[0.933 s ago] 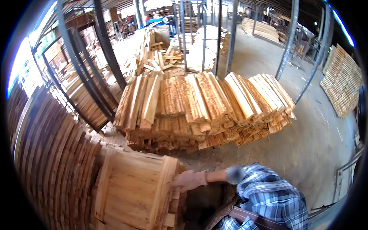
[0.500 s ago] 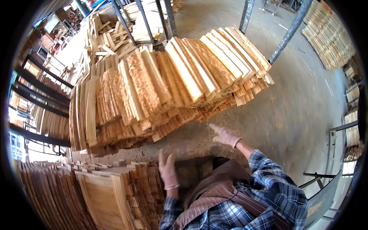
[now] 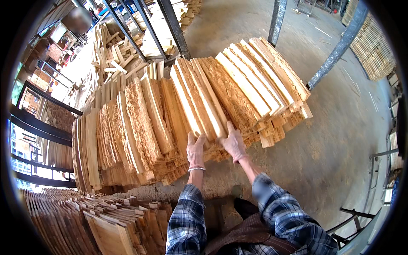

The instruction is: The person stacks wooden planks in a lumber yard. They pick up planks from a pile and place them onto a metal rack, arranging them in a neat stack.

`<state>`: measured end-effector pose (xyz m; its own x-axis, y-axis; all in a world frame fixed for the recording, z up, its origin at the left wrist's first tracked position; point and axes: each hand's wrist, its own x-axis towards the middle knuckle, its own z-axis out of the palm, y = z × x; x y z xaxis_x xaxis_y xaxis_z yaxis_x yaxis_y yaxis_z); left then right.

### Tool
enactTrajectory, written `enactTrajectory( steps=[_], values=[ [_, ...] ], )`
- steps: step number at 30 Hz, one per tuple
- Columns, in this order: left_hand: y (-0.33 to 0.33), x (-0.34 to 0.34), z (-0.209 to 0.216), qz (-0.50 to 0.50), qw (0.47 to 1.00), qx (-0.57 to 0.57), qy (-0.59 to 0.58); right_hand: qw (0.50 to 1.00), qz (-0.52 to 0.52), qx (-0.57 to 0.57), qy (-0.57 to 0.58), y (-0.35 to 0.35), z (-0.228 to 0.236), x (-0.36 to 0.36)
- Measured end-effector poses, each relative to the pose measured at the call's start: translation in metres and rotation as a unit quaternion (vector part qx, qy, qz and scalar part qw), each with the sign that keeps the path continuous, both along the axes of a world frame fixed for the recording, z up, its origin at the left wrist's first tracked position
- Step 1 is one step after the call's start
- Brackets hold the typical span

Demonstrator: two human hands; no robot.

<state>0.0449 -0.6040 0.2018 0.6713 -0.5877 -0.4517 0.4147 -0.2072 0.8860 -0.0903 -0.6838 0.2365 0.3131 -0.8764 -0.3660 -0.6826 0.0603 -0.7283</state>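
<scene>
A wide stack of rough-sawn wooden boards [image 3: 142,121] lies in front of me, its pieces side by side in uneven layers. Both my hands wear pale pinkish gloves. My left hand [image 3: 196,152] grips the near ends of a few light boards [image 3: 196,102] in the middle of the stack. On the right side of the same boards, my right hand [image 3: 233,144] has its index finger stretched along the top and the other fingers curled at the end. The undersides of the boards and some fingertips are hidden.
At the lower left stands another stack of thin boards [image 3: 106,225]. Dark metal posts [image 3: 173,27] rise behind the big stack, with a grey post [image 3: 340,44] at its right. Loose offcuts [image 3: 114,59] lie heaped at the far left. Concrete floor [image 3: 335,119] stretches to the right.
Both hands have moved forward from above the gap in front of the stack onto the near ends of the middle boards. The view has shifted slightly.
</scene>
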Motion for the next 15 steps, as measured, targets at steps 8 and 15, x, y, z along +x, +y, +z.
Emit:
enactTrajectory(
  steps=[8,15],
  values=[
    [0.008,0.025,-0.001,0.037,0.995,0.090,0.010,0.983,-0.003,0.129,-0.132,-0.024,-0.024,0.047],
    [0.032,-0.024,0.007,-0.008,0.980,0.182,-0.078,0.973,0.023,0.159,-0.166,0.010,-0.036,0.003]
  ],
)
